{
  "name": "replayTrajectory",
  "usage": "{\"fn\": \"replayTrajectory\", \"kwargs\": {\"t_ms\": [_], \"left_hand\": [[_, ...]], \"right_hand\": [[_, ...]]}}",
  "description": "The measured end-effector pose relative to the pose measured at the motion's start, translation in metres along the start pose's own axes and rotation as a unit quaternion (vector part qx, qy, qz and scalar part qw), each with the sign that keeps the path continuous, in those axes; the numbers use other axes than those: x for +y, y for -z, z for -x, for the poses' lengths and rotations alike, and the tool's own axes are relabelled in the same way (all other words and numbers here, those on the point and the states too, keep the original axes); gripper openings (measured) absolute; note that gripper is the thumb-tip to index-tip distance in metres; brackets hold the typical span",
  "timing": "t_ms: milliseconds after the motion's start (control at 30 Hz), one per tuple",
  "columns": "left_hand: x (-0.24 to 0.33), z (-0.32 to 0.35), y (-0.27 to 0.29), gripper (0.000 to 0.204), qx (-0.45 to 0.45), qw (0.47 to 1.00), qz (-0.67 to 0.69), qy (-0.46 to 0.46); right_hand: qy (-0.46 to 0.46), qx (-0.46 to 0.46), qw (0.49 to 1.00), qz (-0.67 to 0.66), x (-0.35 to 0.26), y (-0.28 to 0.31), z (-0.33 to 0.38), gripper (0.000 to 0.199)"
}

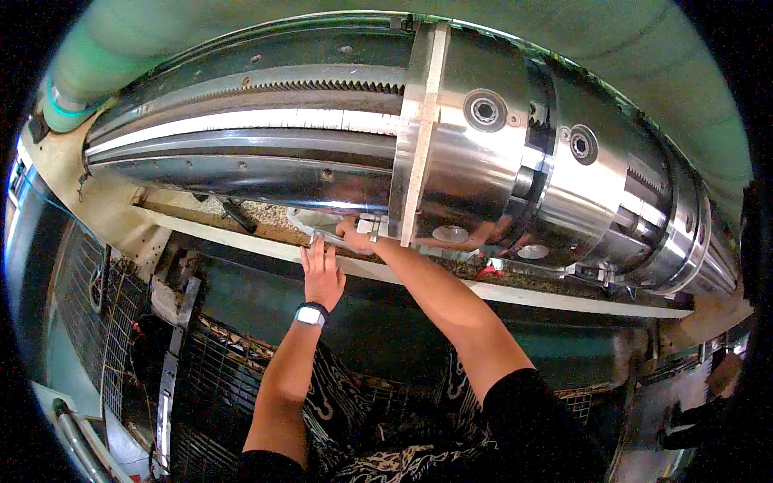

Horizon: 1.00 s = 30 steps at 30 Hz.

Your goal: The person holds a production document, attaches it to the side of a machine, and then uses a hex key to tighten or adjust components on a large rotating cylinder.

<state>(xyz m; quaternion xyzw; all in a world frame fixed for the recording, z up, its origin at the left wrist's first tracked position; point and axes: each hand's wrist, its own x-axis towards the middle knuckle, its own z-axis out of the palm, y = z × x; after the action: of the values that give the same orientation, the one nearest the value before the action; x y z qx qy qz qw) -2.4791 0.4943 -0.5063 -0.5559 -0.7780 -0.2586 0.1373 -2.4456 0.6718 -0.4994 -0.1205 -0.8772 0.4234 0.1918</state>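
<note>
A pale, translucent, sheet-like piece [303, 219] is noted in the chip-strewn trough [241, 239] at ten o'clock from the curled right hand [354, 235], the nearer one, its long axis running ten to four. The left hand [324, 275] is placed at seven, fingers extended; whether anything is pinched by either cannot be told. Smooth, polished steel cylinder casing [471, 169] is observed at one.

Left hand [324, 274]: fingers at the pale ledge [233, 236], watch [308, 315] on wrist
Right hand [354, 235]: just beside the dark machine bed [241, 181]
Toothed rack [346, 87]: along the bed, above a white strip [322, 121]
Steel cylinders [467, 161]: right of the rack
</note>
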Motion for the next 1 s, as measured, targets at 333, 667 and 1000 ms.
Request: {"fn": "replayTrajectory", "kwargs": {"t_ms": [333,667,1000], "left_hand": [[0.015,0.007,-0.001,0.059,0.003,1.0,0.007,0.014],[-0.018,0.052,-0.028,0.049,-0.099,0.99,-0.103,0.014],[-0.033,0.073,-0.025,0.045,-0.131,0.989,-0.058,0.028]], "right_hand": [[0.061,0.014,0.988,0.142,0.009,-0.002,0.019,0.012],[-0.127,0.207,0.97,-0.032,-0.099,-0.013,0.228,0.011],[-0.061,0.164,0.96,-0.219,-0.098,-0.026,0.219,0.008]]}}
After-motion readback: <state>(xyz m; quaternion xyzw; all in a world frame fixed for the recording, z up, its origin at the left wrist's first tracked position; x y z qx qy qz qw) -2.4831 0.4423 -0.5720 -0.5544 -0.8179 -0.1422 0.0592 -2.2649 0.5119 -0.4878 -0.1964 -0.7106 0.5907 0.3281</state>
